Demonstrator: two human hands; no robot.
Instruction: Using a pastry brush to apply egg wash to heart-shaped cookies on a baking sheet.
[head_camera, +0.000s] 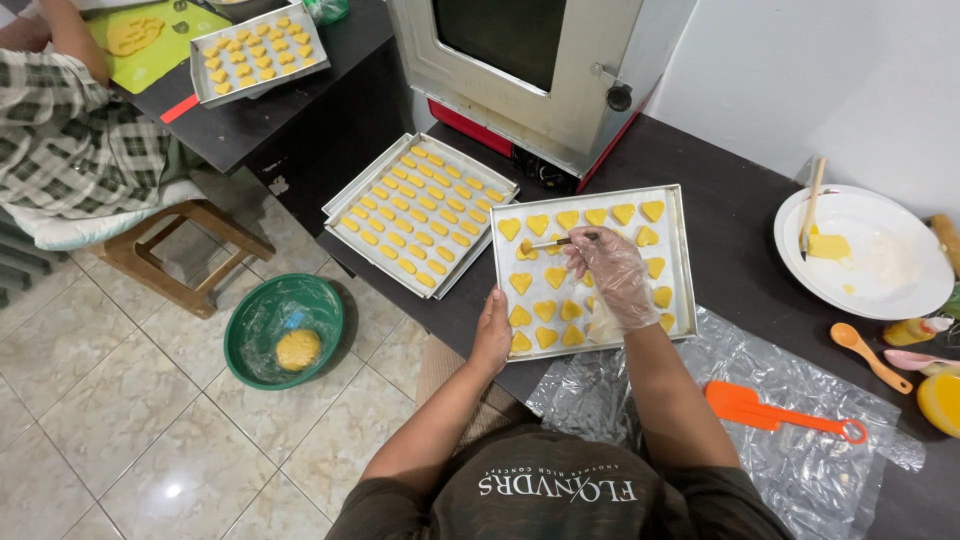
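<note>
It was a home kitchen turned to baking: a metal oven (540, 70) stood at the dark worktop's (740, 230) back edge, trays of heart-shaped biscuits (590, 270) lay across it, above a tiled floor (100, 400).

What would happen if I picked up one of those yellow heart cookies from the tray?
A heart cookie would probably bend or break, since it looks like soft, unbaked dough. It seems thin and flat, so likely light, and it wouldn't roll. The right hand touches them only with a small brush, which suggests they dent easily.
</note>
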